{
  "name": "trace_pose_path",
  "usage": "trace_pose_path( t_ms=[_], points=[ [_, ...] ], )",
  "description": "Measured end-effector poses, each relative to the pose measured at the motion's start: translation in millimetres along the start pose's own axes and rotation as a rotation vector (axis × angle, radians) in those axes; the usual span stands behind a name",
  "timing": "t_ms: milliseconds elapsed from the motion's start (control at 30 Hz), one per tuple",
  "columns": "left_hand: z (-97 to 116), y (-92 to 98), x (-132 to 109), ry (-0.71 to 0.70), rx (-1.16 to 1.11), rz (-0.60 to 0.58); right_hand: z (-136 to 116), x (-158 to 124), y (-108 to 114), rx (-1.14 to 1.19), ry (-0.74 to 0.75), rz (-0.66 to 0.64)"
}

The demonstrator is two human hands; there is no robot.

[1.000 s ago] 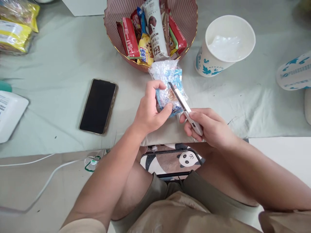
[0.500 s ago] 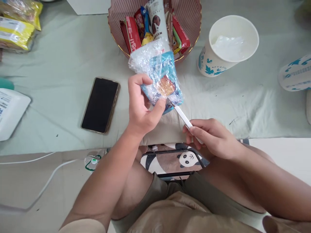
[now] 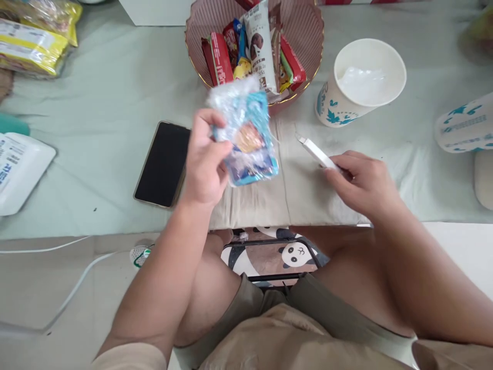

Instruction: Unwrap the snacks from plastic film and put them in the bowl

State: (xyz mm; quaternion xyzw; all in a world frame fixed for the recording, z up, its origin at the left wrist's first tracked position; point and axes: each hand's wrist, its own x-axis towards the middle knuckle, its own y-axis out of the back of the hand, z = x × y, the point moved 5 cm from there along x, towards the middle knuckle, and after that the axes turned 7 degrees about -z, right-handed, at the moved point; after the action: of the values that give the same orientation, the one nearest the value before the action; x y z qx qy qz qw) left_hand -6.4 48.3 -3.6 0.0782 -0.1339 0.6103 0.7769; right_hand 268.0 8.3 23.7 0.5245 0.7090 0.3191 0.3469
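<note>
In the head view, my left hand grips the left side of a blue snack packet wrapped in clear, shiny plastic. The thumb lies over its front, where a round golden food picture shows. My right hand is closed round a white utility knife, whose thin blade points up and left, apart from the packet. Behind the packet stands a pink ribbed bowl with a gold rim, holding several wrapped snacks. A black phone lies just left of my left hand.
A white paper cup with plastic inside stands at the right, and another printed cup lies farther right. Yellow packages and a white pack rest at the left. The table's front edge runs above my lap.
My right hand has drawn the knife away from the packet, to the right and up. My left hand has shifted left with the packet still held. The camera view has moved slightly.
</note>
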Motion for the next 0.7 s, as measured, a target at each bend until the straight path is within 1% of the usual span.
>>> trace_pose_path(
  t_ms=[33,100,167,233,267,300,367,400,433,467,533,633,700],
  points=[
    [0.8,-8.7,-2.1,0.058,-0.034,-0.075,8.3,2.9,0.3,-0.027,-0.008,0.011],
    [1.9,-27.3,-7.5,0.172,-0.027,-0.237,23.6,6.6,-0.5,-0.073,-0.034,0.033],
    [1.3,-43.0,-13.3,0.255,-0.013,-0.382,32.7,6.2,2.7,-0.153,-0.061,0.160],
    [-2.1,-53.8,-18.2,0.320,-0.052,-0.479,30.9,3.0,6.1,-0.192,-0.035,0.312],
    [-5.0,-57.5,-20.2,0.351,-0.082,-0.509,25.1,1.4,5.8,-0.161,0.030,0.356],
    [-8.1,-60.3,-21.7,0.377,-0.107,-0.529,16.6,0.2,3.5,-0.101,0.126,0.361],
    [-13.4,-64.3,-23.1,0.403,-0.140,-0.558,-5.2,-1.6,-5.4,0.039,0.355,0.273],
    [-15.2,-65.9,-23.3,0.409,-0.151,-0.577,-15.9,-2.6,-10.7,0.087,0.448,0.212],
    [-16.4,-67.2,-23.4,0.417,-0.162,-0.597,-24.7,-3.1,-15.5,0.115,0.502,0.161],
    [-16.8,-68.1,-23.3,0.428,-0.175,-0.618,-31.0,-3.0,-19.4,0.130,0.520,0.125],
    [-15.4,-68.8,-23.0,0.467,-0.220,-0.652,-36.8,-1.6,-23.1,0.165,0.493,0.104],
    [-11.2,-68.4,-23.5,0.593,-0.305,-0.662,-33.3,1.0,-19.6,0.248,0.421,0.170],
    [-9.2,-68.3,-24.8,0.695,-0.338,-0.652,-22.6,4.3,-15.3,0.355,0.319,0.244]
  ],
)
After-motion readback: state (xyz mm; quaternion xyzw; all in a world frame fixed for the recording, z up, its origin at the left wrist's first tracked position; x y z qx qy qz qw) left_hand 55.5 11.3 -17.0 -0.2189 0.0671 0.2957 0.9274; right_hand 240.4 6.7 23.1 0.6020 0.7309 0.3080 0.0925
